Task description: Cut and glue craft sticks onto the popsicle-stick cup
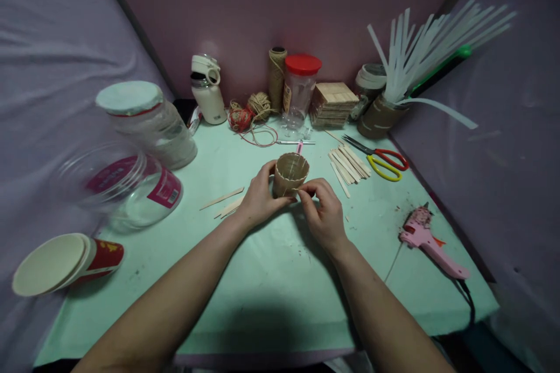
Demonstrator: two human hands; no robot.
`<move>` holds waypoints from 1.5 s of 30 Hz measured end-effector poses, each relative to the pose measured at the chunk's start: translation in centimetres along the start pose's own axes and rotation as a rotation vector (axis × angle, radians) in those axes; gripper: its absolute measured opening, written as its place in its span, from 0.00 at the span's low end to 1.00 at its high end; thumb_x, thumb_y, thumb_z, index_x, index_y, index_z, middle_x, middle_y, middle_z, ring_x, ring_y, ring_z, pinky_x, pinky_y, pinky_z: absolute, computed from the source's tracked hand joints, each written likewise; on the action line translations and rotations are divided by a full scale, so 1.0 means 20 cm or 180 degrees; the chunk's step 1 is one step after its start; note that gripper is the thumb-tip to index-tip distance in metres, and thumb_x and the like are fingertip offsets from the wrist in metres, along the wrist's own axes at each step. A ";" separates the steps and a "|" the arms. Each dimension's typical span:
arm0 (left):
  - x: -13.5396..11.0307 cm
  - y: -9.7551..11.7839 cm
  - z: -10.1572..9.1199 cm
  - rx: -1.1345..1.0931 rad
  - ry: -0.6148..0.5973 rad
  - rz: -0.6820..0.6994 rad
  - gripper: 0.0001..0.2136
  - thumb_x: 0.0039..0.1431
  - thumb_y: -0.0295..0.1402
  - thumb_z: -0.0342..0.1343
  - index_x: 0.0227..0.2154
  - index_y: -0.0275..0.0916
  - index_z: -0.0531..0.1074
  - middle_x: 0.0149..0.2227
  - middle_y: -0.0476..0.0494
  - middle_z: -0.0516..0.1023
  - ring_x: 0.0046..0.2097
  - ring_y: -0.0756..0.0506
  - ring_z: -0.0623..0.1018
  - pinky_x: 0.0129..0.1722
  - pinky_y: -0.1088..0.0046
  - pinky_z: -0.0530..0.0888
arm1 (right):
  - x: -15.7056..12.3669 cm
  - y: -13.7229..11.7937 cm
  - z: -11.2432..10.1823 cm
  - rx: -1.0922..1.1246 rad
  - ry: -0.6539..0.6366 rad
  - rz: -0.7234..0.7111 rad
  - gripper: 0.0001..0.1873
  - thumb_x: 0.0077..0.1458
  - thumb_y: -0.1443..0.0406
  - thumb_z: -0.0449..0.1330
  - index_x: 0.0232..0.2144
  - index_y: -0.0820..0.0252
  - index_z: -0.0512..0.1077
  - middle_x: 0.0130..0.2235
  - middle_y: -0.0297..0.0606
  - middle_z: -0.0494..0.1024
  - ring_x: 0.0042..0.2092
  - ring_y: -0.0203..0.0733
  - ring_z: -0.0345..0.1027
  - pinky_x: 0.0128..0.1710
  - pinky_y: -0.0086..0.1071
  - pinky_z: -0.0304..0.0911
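A small brown paper cup (290, 173) wrapped in twine stands tilted on the pale green table (271, 280), open mouth up. My left hand (259, 198) is wrapped round its left side. My right hand (322, 210) pinches at the cup's lower right edge, fingers closed together. Just right of the cup lies a loose pile of flat wooden sticks (347, 163). Two more sticks (223, 199) lie to the left of my left hand.
Red-and-yellow scissors (380, 160) and a pink glue gun (431, 243) lie at right. Along the back stand a white flask (207, 88), twine balls (249, 112), a red-lidded jar (301, 88), a stick stack (333, 104), a cup of white strips (385, 111). Jars (144, 122) and stacked paper cups (65, 262) sit left.
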State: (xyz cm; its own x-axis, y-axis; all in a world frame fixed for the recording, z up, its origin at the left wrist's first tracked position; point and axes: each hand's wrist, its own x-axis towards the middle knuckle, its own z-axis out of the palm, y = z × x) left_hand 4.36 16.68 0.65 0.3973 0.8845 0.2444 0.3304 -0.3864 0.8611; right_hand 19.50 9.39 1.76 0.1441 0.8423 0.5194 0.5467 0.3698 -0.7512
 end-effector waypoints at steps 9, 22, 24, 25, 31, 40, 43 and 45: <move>-0.01 0.02 0.00 -0.0053 -0.0061 0.0281 0.36 0.47 0.32 0.64 0.59 0.42 0.56 0.60 0.34 0.64 0.60 0.37 0.67 0.59 0.56 0.64 | 0.00 0.01 0.01 -0.0223 0.0086 0.0020 0.07 0.62 0.63 0.53 0.30 0.55 0.67 0.32 0.37 0.72 0.36 0.42 0.65 0.39 0.38 0.61; -0.13 0.07 -0.03 0.0436 0.0725 0.0549 0.26 0.50 0.34 0.62 0.52 0.42 0.63 0.54 0.38 0.69 0.56 0.40 0.69 0.55 0.57 0.66 | 0.00 0.04 0.02 0.0002 0.0205 -0.0096 0.07 0.61 0.63 0.53 0.30 0.56 0.68 0.33 0.36 0.71 0.37 0.41 0.64 0.39 0.37 0.60; -0.18 0.09 -0.03 0.0694 0.1174 0.0699 0.13 0.55 0.34 0.59 0.43 0.41 0.69 0.45 0.41 0.72 0.50 0.41 0.70 0.53 0.58 0.67 | -0.01 0.04 0.02 -0.0016 0.0191 -0.0179 0.07 0.61 0.63 0.53 0.30 0.56 0.67 0.33 0.36 0.71 0.36 0.41 0.64 0.39 0.36 0.60; -0.20 0.11 -0.02 0.0767 0.1271 0.0787 0.08 0.57 0.34 0.57 0.39 0.41 0.71 0.41 0.43 0.73 0.47 0.42 0.71 0.51 0.60 0.67 | -0.01 0.04 0.02 -0.0045 0.0167 -0.0228 0.07 0.61 0.63 0.53 0.30 0.56 0.67 0.33 0.36 0.71 0.36 0.41 0.64 0.39 0.36 0.60; -0.25 0.14 0.02 0.0622 0.0997 0.0842 0.04 0.59 0.33 0.55 0.32 0.41 0.73 0.34 0.46 0.75 0.41 0.44 0.72 0.45 0.65 0.68 | -0.05 0.02 0.01 -0.0370 -0.0106 -0.0425 0.08 0.61 0.63 0.52 0.31 0.56 0.68 0.34 0.38 0.72 0.38 0.43 0.64 0.42 0.38 0.57; -0.25 0.13 0.02 0.0392 0.0805 0.0607 0.05 0.58 0.33 0.55 0.28 0.40 0.73 0.32 0.46 0.75 0.39 0.46 0.73 0.42 0.68 0.69 | -0.06 0.02 0.03 -0.0528 -0.0329 -0.0570 0.10 0.62 0.62 0.51 0.32 0.57 0.69 0.34 0.39 0.73 0.39 0.44 0.65 0.42 0.37 0.56; -0.25 0.13 0.02 0.0366 0.0853 0.0612 0.05 0.58 0.34 0.55 0.28 0.40 0.73 0.31 0.47 0.75 0.38 0.46 0.73 0.41 0.69 0.68 | -0.05 0.02 0.03 -0.0581 -0.0392 -0.0537 0.09 0.63 0.63 0.51 0.32 0.57 0.70 0.34 0.39 0.74 0.39 0.44 0.65 0.42 0.37 0.56; -0.25 0.12 0.02 0.0318 0.0892 0.0592 0.05 0.57 0.34 0.56 0.28 0.40 0.73 0.31 0.47 0.75 0.37 0.46 0.72 0.40 0.69 0.67 | -0.05 0.00 0.02 -0.0626 -0.0439 -0.0514 0.09 0.62 0.64 0.52 0.32 0.57 0.70 0.34 0.39 0.74 0.39 0.44 0.65 0.41 0.37 0.56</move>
State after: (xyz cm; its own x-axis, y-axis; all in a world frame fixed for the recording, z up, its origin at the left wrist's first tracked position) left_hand 3.51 11.19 1.29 0.2126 0.8286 0.5180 0.3621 -0.5592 0.7458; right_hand 18.95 8.77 1.04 -0.0640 0.8291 0.5554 0.7050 0.4315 -0.5629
